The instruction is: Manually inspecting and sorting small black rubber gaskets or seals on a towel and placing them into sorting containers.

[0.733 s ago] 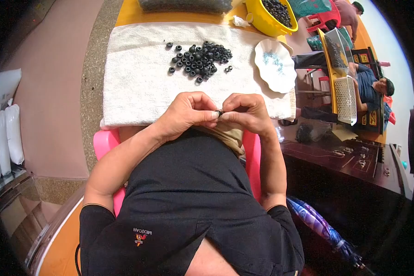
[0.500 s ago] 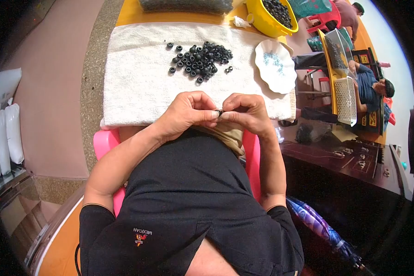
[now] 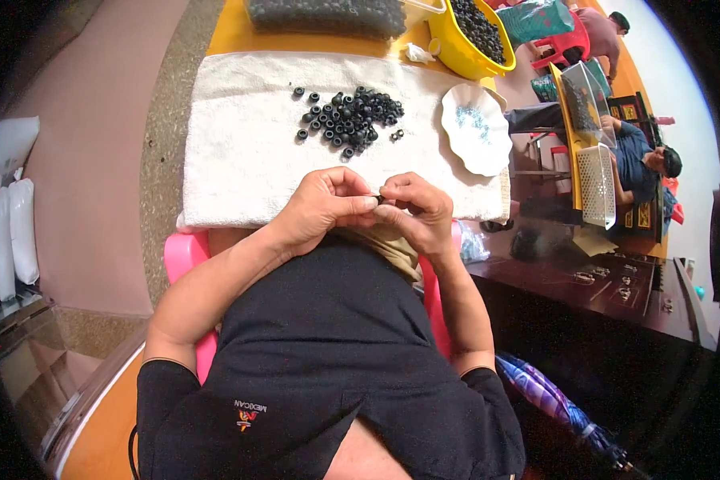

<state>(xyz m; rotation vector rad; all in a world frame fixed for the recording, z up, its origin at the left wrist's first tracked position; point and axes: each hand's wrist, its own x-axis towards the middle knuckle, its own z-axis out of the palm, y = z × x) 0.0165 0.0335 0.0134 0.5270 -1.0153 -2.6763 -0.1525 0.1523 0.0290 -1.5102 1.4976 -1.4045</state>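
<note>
Over the near edge of a white towel (image 3: 248,160), my left hand (image 3: 320,206) pinches a small black part (image 3: 378,198) between thumb and fingertips. My right hand (image 3: 418,210) meets it from the other side, thumb and index finger closed on the same part. Most of that part is covered by the fingertips. Beyond my hands lies a loose pile of small black ring-shaped parts (image 3: 348,120), several set slightly apart on its left. To the right stands a white scalloped dish (image 3: 492,156) with tiny pale-blue pieces (image 3: 472,120) in it.
A clear bin (image 3: 328,20) of black parts and a yellow basin (image 3: 444,54) of the same stand at the far edge. Crumpled tissue (image 3: 418,54) lies beside the basin. At right, a person (image 3: 640,152) sits by a white perforated basket (image 3: 596,188). A folded umbrella (image 3: 560,400) lies lower right.
The table and its things sit slightly lower in view. My right thumb and fingers have shifted around the small black part; both hands stay together.
</note>
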